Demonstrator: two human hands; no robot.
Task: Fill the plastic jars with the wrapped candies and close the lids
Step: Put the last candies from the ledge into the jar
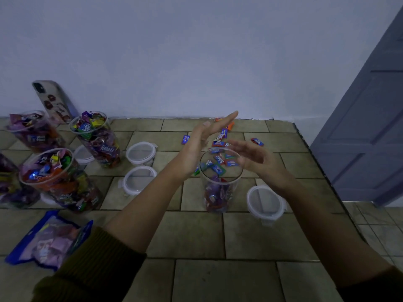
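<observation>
A single wide-angle camera sits on the person's head and faces forward and down over the tan tiled desk point(239, 236), so the left forearm point(152, 203) and the right forearm point(316, 214) run in from the bottom corners toward the middle of the frame. It is near enough that the clear plastic jar point(220, 182) at arm's reach stands just below the centre, while the pale blue-grey wall point(196, 51) behind the desk fills the upper part and the grey panelled door point(370, 127) closes the right edge.

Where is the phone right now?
In the head view, the phone leans against the wall at far left, just behind the filled jars.
</observation>
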